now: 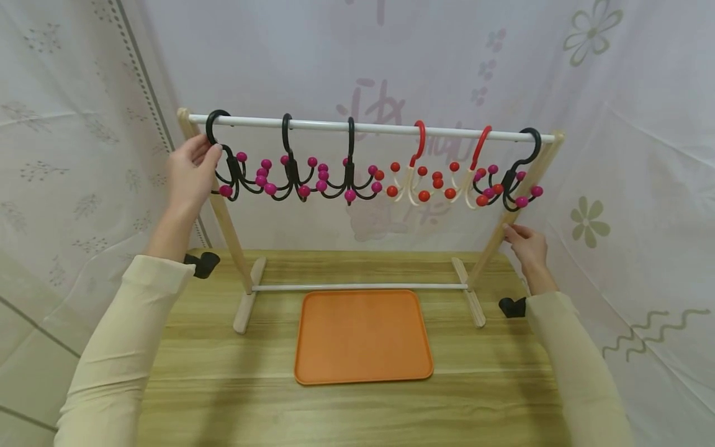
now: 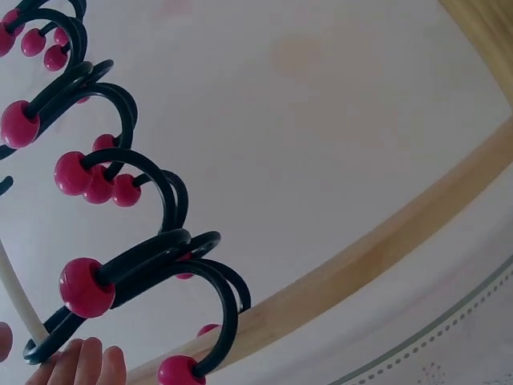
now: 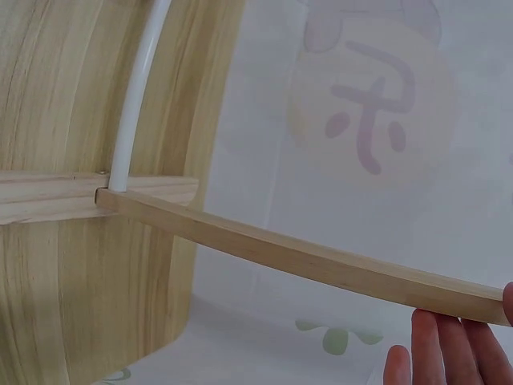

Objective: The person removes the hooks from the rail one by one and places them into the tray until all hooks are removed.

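My left hand (image 1: 192, 171) pinches the neck of a black multi-hook hanger (image 1: 233, 167) with pink ball tips, hanging at the left end of the rack's white rail (image 1: 257, 121). In the left wrist view, fingertips (image 2: 76, 365) are beside that hanger's top hook (image 2: 52, 341). My right hand (image 1: 527, 248) holds the rack's right wooden post (image 1: 494, 239) below the rail, fingers (image 3: 429, 345) on one side and the thumb partly cut off at the frame edge. Another black hanger (image 1: 508, 180) hangs near this post.
Between the end hangers hang two black hangers (image 1: 292, 171) and two red-and-cream hangers (image 1: 412, 180) with red balls. An orange tray (image 1: 363, 338) lies on the wooden table (image 1: 357, 416), before the rack's lower white bar (image 1: 357, 287). A printed curtain (image 1: 313, 230) stands behind.
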Motion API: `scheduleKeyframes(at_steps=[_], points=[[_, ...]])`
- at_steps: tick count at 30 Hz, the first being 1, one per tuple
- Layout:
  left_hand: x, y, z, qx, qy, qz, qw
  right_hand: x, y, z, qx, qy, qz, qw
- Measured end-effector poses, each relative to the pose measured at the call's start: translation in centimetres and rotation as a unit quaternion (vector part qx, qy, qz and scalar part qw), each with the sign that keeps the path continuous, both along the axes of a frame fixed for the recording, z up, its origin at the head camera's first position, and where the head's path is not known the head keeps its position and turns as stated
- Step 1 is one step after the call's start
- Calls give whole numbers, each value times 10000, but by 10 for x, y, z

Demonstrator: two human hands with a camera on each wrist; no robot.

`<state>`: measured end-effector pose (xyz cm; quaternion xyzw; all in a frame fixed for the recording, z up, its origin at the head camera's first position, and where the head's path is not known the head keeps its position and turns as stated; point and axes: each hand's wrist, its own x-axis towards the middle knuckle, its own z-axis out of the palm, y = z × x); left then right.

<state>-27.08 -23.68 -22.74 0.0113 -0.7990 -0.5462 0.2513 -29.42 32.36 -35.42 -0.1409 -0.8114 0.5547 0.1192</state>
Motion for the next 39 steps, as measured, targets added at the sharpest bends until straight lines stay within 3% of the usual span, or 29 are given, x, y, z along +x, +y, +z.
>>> scheduleKeyframes(at_steps=[4,5,11,13,15,18,22,24,27,32,39], points=[[-3,3,4,-6,15,188,9998,-4,6,-3,-131,36,131,9998],[-4,3,4,-22,20,260,9997,-12,14,-11,-139,37,154,9998],[-13,4,9,16,150,612,9980,-102,94,-101,-836,276,170,9960],[-14,4,10,113,171,656,9976,-117,110,-115,-1022,353,207,9939],[-15,5,11,89,190,700,9973,-108,102,-103,-1053,284,286,9936],[-15,5,11,49,198,746,9970,-93,89,-89,-1297,523,519,9888],[-14,6,13,-156,146,823,9964,-60,56,-58,-765,515,325,9952],[-13,6,13,-240,137,832,9961,-35,30,-29,-249,176,40,9995],[-13,6,15,-299,177,821,9960,-18,14,-12,-68,85,35,9999],[-12,7,15,-250,398,766,9960,-11,8,-7,-12,11,59,10000],[-10,11,25,162,1283,673,9893,-8,8,-5,54,-17,89,9999]])
